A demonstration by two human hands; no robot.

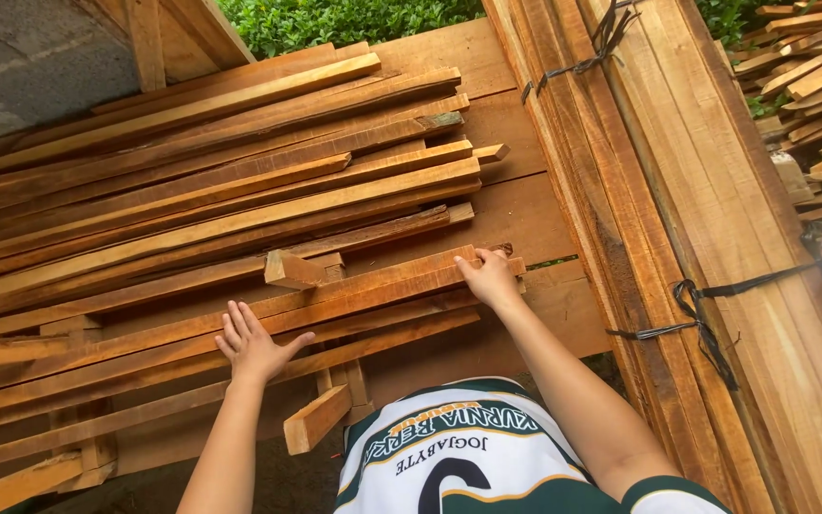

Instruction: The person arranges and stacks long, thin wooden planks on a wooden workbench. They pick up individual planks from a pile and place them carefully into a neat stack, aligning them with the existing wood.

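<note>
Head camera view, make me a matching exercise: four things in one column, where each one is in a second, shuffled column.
1. left hand
2. right hand
3. black cord
4. short brown wood offcut

a. tied around the bundled planks at right
b. gripping the end of a long brown wooden slat
c. flat, fingers spread, on the slats
d. sticking out below the stack, near the shirt

Pairs: 1-c, 2-b, 3-a, 4-d

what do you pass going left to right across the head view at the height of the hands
Stack of long reddish-brown wooden slats → left hand, open and flat on the slats → small loose wooden block → right hand at the slat ends → bundle of thick wooden planks tied with black cord
</note>
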